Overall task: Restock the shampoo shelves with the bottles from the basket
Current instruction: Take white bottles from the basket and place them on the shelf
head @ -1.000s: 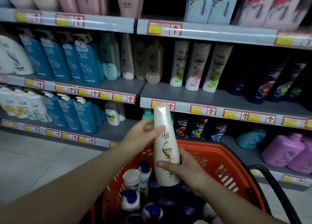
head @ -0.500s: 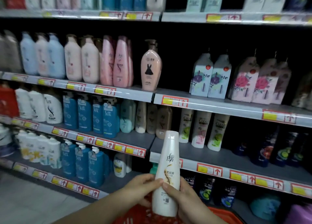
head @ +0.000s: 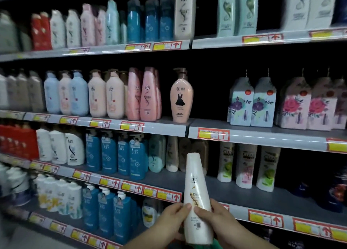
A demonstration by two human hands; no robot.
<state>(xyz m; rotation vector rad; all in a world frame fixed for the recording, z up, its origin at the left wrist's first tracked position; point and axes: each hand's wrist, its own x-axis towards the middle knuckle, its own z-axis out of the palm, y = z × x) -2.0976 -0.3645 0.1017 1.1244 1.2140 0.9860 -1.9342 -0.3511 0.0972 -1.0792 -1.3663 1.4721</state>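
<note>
A cream-white shampoo bottle with a gold swirl on its label stands upright, cap down, in front of the shelves. My left hand grips its lower left side, thumb on the label. My right hand grips its lower right side. Similar beige bottles stand on the shelf just behind it. The basket is out of view.
Several grey shelves hold rows of bottles: blue ones at mid-left, pink ones above, a peach pump bottle, white-green bottles to the right. Bare shelf shows beside the peach bottle.
The view has tilted upward, so the orange basket dropped out of sight and higher shelves appeared. Both hands have kept hold of the cream bottle and raised it toward the shelves.
</note>
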